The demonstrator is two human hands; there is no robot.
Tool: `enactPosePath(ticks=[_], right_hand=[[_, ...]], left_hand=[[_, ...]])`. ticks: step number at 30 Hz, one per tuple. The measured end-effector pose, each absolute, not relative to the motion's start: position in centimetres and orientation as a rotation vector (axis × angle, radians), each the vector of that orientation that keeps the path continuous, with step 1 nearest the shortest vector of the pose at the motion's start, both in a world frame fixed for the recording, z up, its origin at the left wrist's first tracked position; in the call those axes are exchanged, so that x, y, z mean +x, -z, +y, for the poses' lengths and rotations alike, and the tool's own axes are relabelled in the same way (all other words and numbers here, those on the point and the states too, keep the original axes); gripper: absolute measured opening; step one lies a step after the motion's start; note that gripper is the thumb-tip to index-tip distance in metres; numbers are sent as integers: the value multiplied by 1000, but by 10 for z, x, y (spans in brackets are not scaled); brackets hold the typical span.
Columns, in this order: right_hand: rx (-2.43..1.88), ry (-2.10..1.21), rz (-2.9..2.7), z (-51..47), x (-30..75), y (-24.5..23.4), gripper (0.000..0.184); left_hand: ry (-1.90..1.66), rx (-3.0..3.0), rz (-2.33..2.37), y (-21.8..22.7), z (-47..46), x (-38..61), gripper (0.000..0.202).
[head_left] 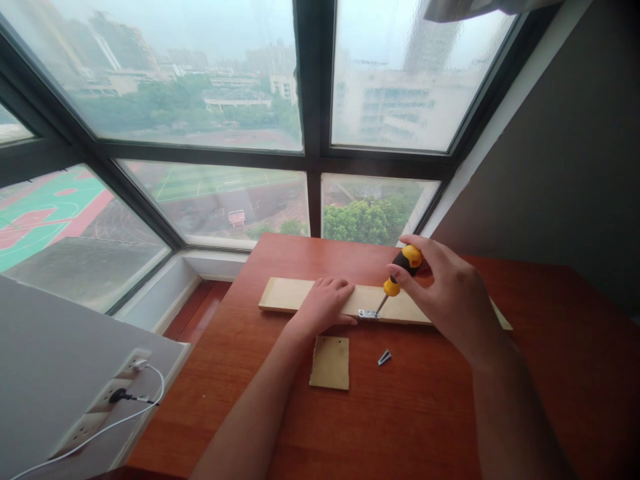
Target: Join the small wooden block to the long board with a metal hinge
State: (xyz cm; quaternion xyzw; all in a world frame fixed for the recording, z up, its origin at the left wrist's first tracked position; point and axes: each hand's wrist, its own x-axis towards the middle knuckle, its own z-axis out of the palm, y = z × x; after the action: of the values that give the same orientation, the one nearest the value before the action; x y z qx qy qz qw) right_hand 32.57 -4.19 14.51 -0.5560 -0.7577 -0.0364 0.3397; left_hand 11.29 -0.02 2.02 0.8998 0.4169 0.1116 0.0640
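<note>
A long pale wooden board (285,293) lies across the table. My left hand (325,307) rests on it, fingers stretched over the top and thumb along the near edge. Just right of that thumb, a small metal hinge or bracket (369,313) sits at the board's near edge. My right hand (450,287) grips the yellow and black handle of a screwdriver (407,260), whose tilted shaft reaches down to the right end of the metal piece. Closer to me lie a small rectangular wooden piece (330,363) with holes near its top and a few loose screws (385,357).
The reddish-brown wooden table (400,427) stands against large windows with a dark frame (315,133). On the low wall at left, sockets (107,393) hold plugs and a white cable (100,427). A grey wall (550,167) rises at right.
</note>
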Motion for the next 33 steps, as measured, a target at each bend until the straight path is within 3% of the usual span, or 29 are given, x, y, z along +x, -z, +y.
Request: enactPosePath(ticks=[6, 14, 21, 28, 33], right_hand=[[-1375, -152, -2014, -45, 330, -150, 42], [-1460, 117, -1952, -39, 329, -143, 46], [-1361, -184, -2027, -42, 333, -148, 47], [-1457, 101, -1971, -39, 328, -143, 45], [-1343, -184, -2043, -43, 330, -148, 45]], left_hand=[[-314, 2709, 1269, -19, 1, 113, 72], [-336, 2707, 1264, -19, 1, 113, 71], [-335, 2701, 1263, -20, 1, 113, 72], [-331, 2697, 1272, -19, 1, 113, 70], [-338, 2691, 1266, -19, 1, 113, 71]])
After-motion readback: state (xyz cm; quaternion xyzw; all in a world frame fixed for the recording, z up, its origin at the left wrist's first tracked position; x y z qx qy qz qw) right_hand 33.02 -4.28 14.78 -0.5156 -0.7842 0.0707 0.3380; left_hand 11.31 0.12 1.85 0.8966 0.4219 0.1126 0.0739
